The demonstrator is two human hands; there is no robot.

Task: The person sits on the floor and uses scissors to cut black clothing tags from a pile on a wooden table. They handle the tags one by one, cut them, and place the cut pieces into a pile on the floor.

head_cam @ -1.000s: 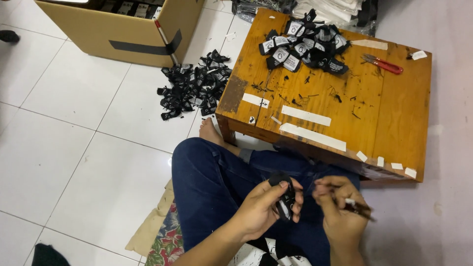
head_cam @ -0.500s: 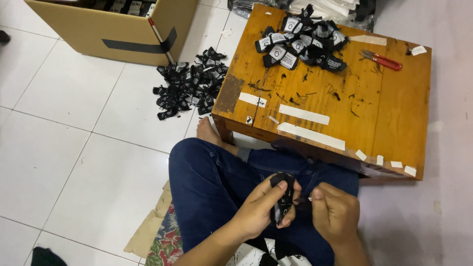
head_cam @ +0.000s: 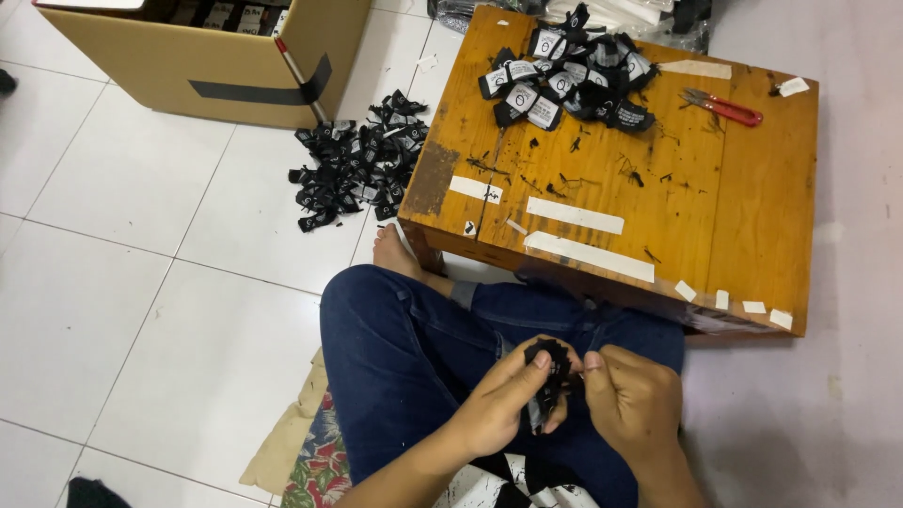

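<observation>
I sit on the floor with my blue-jeaned legs tucked under a low wooden table (head_cam: 752, 216). My left hand (head_cam: 499, 409) grips a small black fabric piece (head_cam: 548, 362) above my lap. My right hand (head_cam: 632, 400) meets it from the right, fingers pinched on the same piece. A heap of black tags with white labels (head_cam: 574, 80) lies at the table's far edge. Red-handled snips (head_cam: 722, 106) rest on the tabletop to the right of that heap.
A second pile of black tags (head_cam: 353, 165) lies on the white tiled floor left of the table. A cardboard box (head_cam: 216, 56) stands at the back left. Strips of white tape (head_cam: 588, 254) stick to the tabletop. A floral cloth (head_cam: 315, 461) lies under me.
My right hand has closed in from the right onto the black piece in my left hand. The thin tool seen in it a second ago no longer shows.
</observation>
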